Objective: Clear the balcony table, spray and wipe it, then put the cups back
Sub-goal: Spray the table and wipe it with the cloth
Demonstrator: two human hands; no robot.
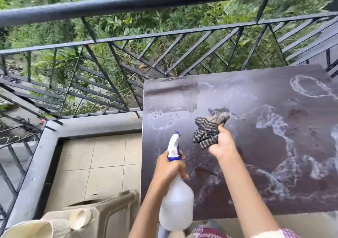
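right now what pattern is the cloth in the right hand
The cloth is striped, dark bands alternating with light beige-grey ones; the head view shows it.

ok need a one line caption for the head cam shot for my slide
Left hand holds a spray bottle while the right hand grips a striped cloth over the wet, streaked balcony table.

Dark brown glossy wet worktop streaked with white foam, translucent white plastic spray bottle with blue collar, crumpled striped woven cloth, matt black painted metal railing, smooth beige floor tiles
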